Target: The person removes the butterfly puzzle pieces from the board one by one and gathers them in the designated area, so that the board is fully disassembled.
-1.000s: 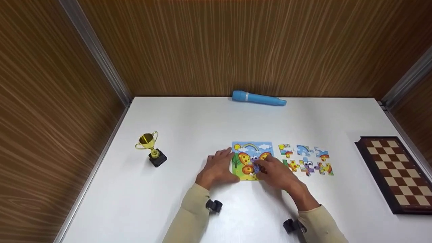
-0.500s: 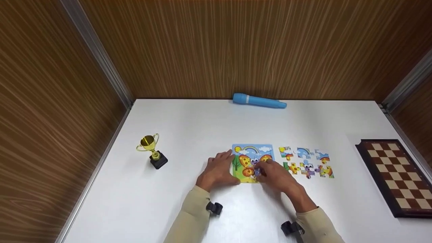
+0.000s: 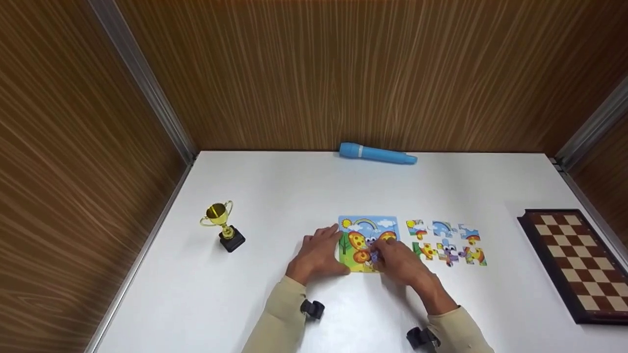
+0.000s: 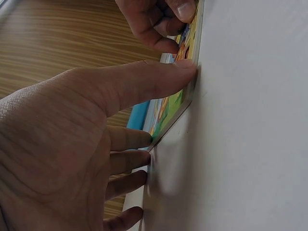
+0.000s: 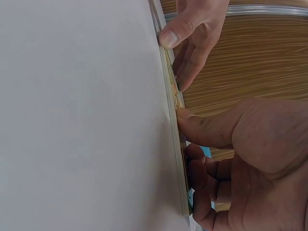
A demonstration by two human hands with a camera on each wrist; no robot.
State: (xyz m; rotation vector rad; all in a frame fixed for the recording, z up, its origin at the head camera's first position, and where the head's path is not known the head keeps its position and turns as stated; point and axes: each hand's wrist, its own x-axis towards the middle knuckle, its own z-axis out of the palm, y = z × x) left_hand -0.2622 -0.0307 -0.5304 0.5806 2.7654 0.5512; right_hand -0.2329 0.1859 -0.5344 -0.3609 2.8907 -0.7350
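A square picture puzzle board (image 3: 365,223) with a butterfly, sun and rainbow lies on the white table. My left hand (image 3: 319,252) braces its lower left corner, fingers along the left edge and thumb on the near edge; in the left wrist view the thumb (image 4: 154,84) is nearly straight. Over the board's lower right part, my right hand (image 3: 402,262) has bent fingers, with the fingertips (image 5: 195,153) right at the picture surface near the butterfly's purple body. Whether they pinch a piece I cannot tell. Several loose jigsaw pieces (image 3: 444,229) lie in two rows right of the board.
A small gold trophy cup (image 3: 223,220) on a black base stands at the left. Along the back lies a blue toy microphone (image 3: 378,154). A chessboard (image 3: 576,260) sits at the right edge. Wood-grain panels (image 3: 314,73) enclose the table.
The head view has tilted up, so everything sits lower in the frame. My right fingertips have shifted slightly over the board; the left hand keeps its place at the corner.
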